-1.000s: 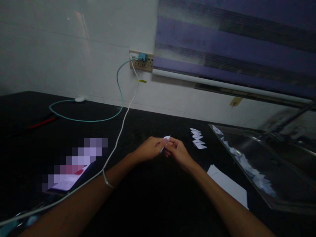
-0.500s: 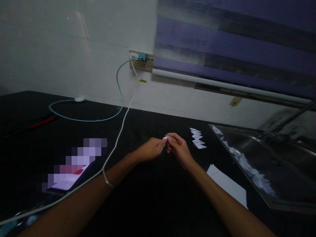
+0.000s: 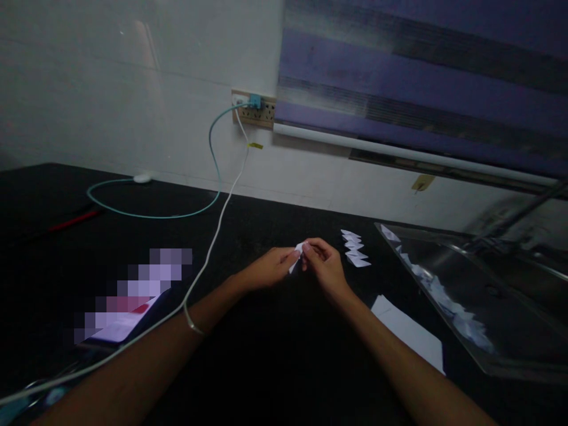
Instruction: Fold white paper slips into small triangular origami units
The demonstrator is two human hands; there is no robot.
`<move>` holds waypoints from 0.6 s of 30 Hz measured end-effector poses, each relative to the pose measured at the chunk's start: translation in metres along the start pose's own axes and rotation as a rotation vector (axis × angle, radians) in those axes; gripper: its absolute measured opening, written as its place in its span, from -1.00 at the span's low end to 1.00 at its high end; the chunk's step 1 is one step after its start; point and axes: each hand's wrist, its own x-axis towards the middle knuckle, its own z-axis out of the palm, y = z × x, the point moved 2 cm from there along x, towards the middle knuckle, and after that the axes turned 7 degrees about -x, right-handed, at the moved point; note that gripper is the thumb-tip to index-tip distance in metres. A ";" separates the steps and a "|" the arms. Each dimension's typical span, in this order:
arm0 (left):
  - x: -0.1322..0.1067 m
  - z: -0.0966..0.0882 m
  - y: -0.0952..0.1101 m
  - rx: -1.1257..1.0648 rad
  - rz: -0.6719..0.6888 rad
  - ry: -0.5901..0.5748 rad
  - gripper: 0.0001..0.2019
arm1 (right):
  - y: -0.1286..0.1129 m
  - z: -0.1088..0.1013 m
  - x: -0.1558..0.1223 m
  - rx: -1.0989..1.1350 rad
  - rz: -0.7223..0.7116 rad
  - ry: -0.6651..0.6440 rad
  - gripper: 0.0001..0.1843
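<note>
Between my two hands is a small piece of folded white paper [image 3: 299,251], held above the dark counter. My left hand [image 3: 273,266] pinches it from the left, thumb on top. My right hand [image 3: 323,264] closes on its upper right end with thumb and fingertips; the other fingers are curled. Just right of my right hand lies a row of pointed folded paper pieces [image 3: 355,249]. A stack of white paper sheets [image 3: 410,334] rests on the counter beside my right forearm.
Many more folded pieces [image 3: 457,310] lie along the rim of a metal sink [image 3: 523,296] on the right. A lit phone [image 3: 119,325] lies to the left. One white cable [image 3: 217,236] crosses my left forearm; a teal cable [image 3: 173,217] loops behind. A wall socket [image 3: 266,112] is ahead.
The folded paper has turned slightly between my fingers, and more of its white face shows. My right hand has shifted a little to the right. Everything else looks unmoved.
</note>
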 end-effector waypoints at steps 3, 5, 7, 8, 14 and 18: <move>0.000 0.001 -0.003 -0.172 -0.104 -0.001 -0.43 | -0.001 -0.001 0.000 -0.037 -0.010 0.009 -0.72; 0.000 0.002 -0.005 -0.192 -0.119 0.016 -0.43 | 0.000 -0.001 0.000 -0.053 -0.010 0.010 -0.71; 0.000 0.002 -0.005 -0.139 -0.087 0.053 -0.49 | 0.000 -0.001 0.000 -0.045 -0.008 0.007 -0.70; 0.001 0.002 -0.005 -0.098 -0.058 0.075 -0.52 | 0.001 0.000 0.000 -0.031 -0.009 0.002 -0.69; 0.003 -0.003 -0.007 0.085 0.033 0.170 -0.59 | 0.004 0.003 -0.002 0.082 0.002 -0.032 -0.60; 0.004 -0.006 -0.008 0.168 0.020 0.258 -0.57 | 0.005 0.005 -0.003 0.049 0.008 -0.062 -0.66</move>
